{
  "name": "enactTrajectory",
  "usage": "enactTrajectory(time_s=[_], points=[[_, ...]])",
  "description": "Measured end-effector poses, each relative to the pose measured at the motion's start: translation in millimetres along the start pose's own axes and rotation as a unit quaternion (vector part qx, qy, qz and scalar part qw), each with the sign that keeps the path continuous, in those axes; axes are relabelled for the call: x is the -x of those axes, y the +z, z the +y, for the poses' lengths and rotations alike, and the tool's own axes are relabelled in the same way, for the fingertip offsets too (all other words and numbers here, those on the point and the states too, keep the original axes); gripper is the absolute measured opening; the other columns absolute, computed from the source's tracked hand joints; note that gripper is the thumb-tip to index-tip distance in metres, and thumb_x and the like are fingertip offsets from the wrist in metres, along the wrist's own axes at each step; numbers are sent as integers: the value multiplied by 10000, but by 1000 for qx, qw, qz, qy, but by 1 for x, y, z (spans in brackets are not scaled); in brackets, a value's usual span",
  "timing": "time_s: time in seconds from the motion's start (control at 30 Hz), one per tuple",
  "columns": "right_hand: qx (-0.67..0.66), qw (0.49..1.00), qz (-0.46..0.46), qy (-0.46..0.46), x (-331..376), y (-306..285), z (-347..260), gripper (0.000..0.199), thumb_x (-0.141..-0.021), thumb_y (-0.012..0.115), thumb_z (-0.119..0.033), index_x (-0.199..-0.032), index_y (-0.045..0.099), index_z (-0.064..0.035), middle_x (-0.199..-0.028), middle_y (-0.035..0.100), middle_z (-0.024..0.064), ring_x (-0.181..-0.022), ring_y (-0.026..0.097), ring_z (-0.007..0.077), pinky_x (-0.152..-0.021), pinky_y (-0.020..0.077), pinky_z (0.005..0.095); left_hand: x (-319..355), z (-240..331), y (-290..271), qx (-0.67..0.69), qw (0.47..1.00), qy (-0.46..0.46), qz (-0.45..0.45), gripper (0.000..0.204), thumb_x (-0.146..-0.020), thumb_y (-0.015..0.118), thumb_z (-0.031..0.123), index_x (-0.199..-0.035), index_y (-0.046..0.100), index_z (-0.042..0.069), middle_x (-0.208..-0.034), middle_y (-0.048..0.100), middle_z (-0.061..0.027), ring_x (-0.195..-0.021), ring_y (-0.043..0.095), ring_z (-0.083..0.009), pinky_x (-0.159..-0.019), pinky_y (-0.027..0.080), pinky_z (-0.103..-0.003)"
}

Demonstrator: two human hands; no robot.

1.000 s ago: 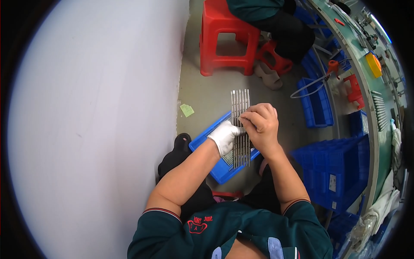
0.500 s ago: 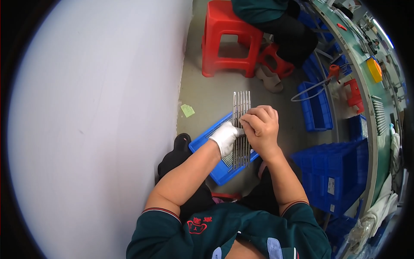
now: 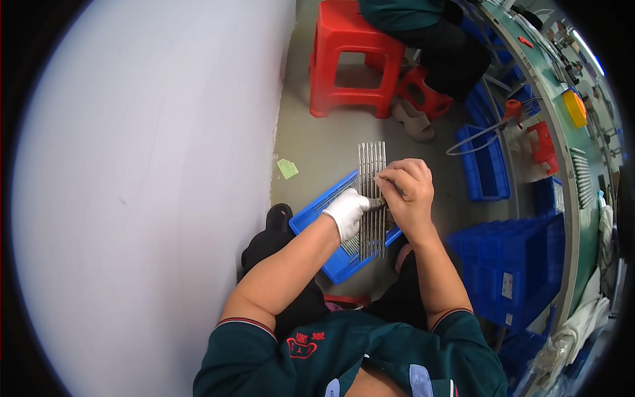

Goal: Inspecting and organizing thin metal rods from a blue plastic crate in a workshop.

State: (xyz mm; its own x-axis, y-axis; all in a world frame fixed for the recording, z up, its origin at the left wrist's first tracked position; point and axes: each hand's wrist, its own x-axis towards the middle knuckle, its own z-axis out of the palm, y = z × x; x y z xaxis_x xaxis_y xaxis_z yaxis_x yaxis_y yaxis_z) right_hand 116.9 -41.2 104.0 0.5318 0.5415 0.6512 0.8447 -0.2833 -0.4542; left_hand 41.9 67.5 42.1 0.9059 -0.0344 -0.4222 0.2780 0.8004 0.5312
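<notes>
Your left hand (image 3: 346, 210), in a white glove, is curled shut around the flat bundle of metal rods (image 3: 372, 198), held upright over the blue tray (image 3: 317, 215). Your bare right hand (image 3: 409, 192) pinches the rods' right edge, fingers closed.

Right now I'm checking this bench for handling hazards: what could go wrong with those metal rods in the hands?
1. The bundle of thin metal rods is held flat between the gloved left hand and the bare right hand; a loose grip could let rods slide out past the blue tray onto the floor.
2. The right hand has no glove, so rod ends might scratch it.
</notes>
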Motion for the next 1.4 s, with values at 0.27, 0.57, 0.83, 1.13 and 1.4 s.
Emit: enactTrajectory(time_s=[0.27, 0.57, 0.83, 1.13, 1.4], points=[[-9, 1000, 2, 20, 0, 6, 6, 121, -648, 726, -72, -746, 657, -89, -796, 622, 16, -838, 565, 237, -738, 410, 360, 1, -2, 2, -19, 1000, 1, -1, 282, -786, 482, -89, -1019, 597, 20, -911, 640, -93, -814, 661, -226, -677, 555, -369], [54, 997, -16, -59, -2, 6, 1, 130, -640, 726, -85, -747, 656, -109, -802, 609, -2, -853, 559, 229, -742, 408, 371, 4, 1, 5, -37, 999, 2, -37, 382, -783, 625, -59, -1136, 538, 60, -1045, 617, -63, -960, 628, -180, -804, 537, -317], [-26, 999, -6, 36, -3, -5, 8, 117, -651, 721, -30, -749, 660, -46, -791, 621, 53, -808, 570, 239, -730, 443, 343, 1, 1, -4, -1, 999, -24, -48, 302, -828, 570, -52, -1121, 547, 20, -977, 636, -93, -883, 660, -229, -787, 564, -361], [-8, 1000, -17, 0, -1, -3, 10, 114, -656, 725, -65, -747, 661, -88, -798, 620, 15, -825, 566, 231, -733, 417, 361, 1, 0, 2, -11, 1000, -16, -21, 293, -794, 526, -75, -1073, 575, -1, -940, 642, -104, -849, 664, -235, -733, 564, -367], [51, 998, -19, -37, -1, 1, 4, 126, -640, 723, -63, -735, 651, -105, -800, 611, 2, -830, 561, 230, -735, 416, 363, 3, 0, 6, -36, 999, -5, 8, 250, -793, 507, -69, -1015, 604, -8, -874, 647, -109, -812, 671, -240, -680, 564, -373]])
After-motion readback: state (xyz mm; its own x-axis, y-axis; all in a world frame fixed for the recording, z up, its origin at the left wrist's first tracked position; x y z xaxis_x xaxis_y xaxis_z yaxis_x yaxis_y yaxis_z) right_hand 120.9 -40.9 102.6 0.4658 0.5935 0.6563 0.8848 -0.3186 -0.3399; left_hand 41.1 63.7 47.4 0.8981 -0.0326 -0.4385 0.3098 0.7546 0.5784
